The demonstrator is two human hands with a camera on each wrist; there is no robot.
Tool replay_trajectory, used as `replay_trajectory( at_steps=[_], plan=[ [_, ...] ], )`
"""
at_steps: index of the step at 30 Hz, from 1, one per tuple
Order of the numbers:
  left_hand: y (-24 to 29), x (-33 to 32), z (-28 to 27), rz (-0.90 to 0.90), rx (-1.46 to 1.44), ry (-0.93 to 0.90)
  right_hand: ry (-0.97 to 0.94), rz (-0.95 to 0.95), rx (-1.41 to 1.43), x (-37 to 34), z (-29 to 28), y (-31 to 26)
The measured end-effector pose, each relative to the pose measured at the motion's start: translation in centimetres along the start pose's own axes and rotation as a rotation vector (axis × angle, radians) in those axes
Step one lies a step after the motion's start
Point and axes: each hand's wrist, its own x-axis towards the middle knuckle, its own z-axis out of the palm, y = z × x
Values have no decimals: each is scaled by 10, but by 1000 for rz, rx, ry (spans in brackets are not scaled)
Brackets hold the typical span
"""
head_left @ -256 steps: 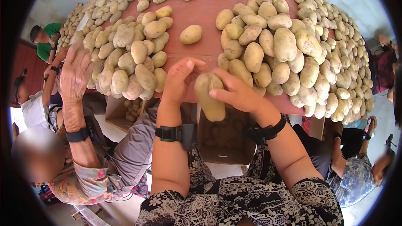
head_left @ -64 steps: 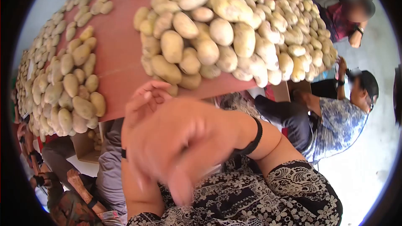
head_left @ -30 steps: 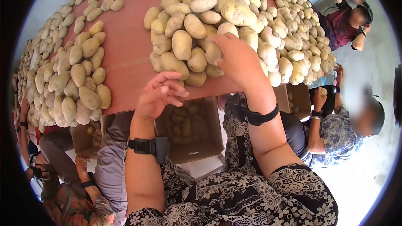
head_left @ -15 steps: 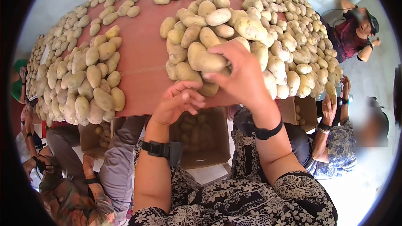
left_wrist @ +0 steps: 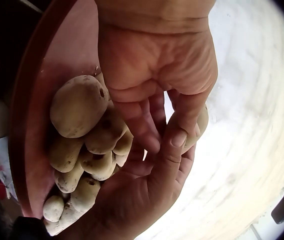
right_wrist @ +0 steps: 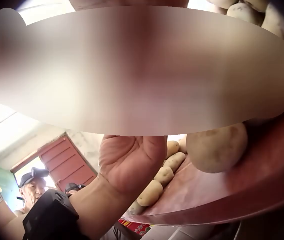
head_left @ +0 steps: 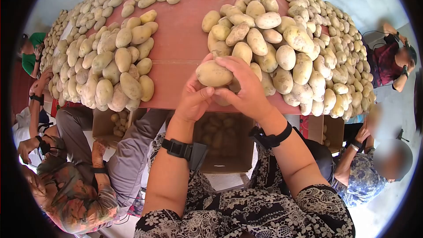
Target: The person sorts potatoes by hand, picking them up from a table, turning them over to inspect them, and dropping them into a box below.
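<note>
In the head view, a yellowish oval potato is held up between both hands over the near edge of the red table. My left hand grips its left end, thumb in front. The right hand has fingers over the top and its thumb near the left thumb. From the left wrist, my left hand comes down from above and meets the right hand, with a sliver of the potato behind the fingers. A blurred patch hides most of the right wrist view.
Potato heaps lie left and right on the table, with a strip of red surface between. Below the edge, a cardboard box holds potatoes. A seated person is close on the left, another on the right.
Earlier the right hand reached into the right heap and lifted a potato while the left waited apart. Now the potato is at the table's near edge in both hands.
</note>
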Motion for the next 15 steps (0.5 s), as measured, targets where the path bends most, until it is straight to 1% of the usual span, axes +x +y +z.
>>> replay_trajectory(
  at_steps=[3, 5, 8, 11, 14, 15],
  plan=[
    [0, 1, -1, -4, -24, 2, -8, -5, -11, -1, -1, 8],
    [0, 1, -2, -9, -60, -14, 21, 3, -20, -2, -1, 6],
    [0, -1, -1, -7, 11, -10, 58, -38, -78, -1, -1, 5],
    [1, 1, -2, -31, -57, -107, 92, -84, -129, 0, -5, 8],
    [0, 3, -2, -99, -128, -165, 134, -120, -157, -2, -6, 14],
    [-2, 3, -5, -102, -105, -141, 148, -132, -164, -2, -6, 15]
  ],
)
